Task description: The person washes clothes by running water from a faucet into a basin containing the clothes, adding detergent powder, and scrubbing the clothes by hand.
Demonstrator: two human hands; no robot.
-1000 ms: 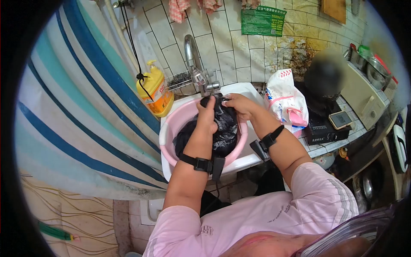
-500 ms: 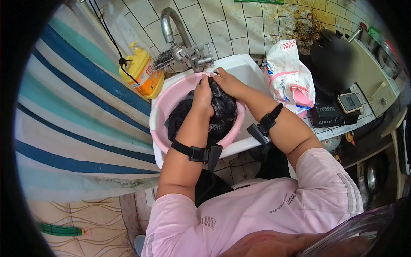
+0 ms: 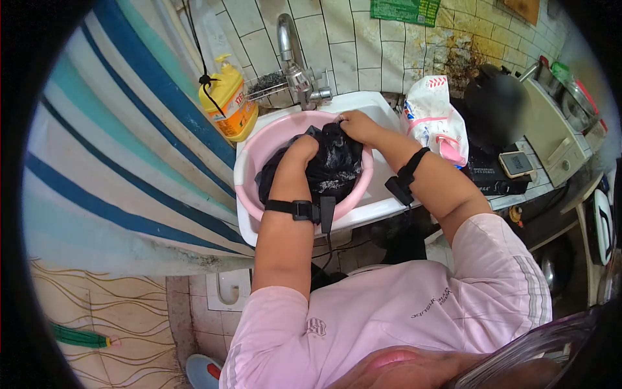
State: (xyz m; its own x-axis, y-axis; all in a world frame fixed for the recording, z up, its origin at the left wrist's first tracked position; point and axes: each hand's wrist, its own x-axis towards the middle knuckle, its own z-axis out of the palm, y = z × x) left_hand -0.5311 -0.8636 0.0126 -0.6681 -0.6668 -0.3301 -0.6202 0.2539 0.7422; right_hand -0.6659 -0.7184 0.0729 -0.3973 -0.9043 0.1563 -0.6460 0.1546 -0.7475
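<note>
Black cloth, wet and with white suds on it, lies bunched in a pink basin that stands in the white sink. My left hand is down in the cloth on its left side, its fingers hidden in the folds. At the basin's back right rim, my right hand has its fingers closed on an edge of the same cloth. Black straps with clips sit round both forearms.
Behind the basin rises a metal faucet. A yellow pump bottle stands at the back left beside a striped curtain. On the right are a white bag, a phone and a black cooker.
My left hand has gone lower into the cloth and apart from my right hand, which stays near the back right rim. The camera view has shifted, too.
</note>
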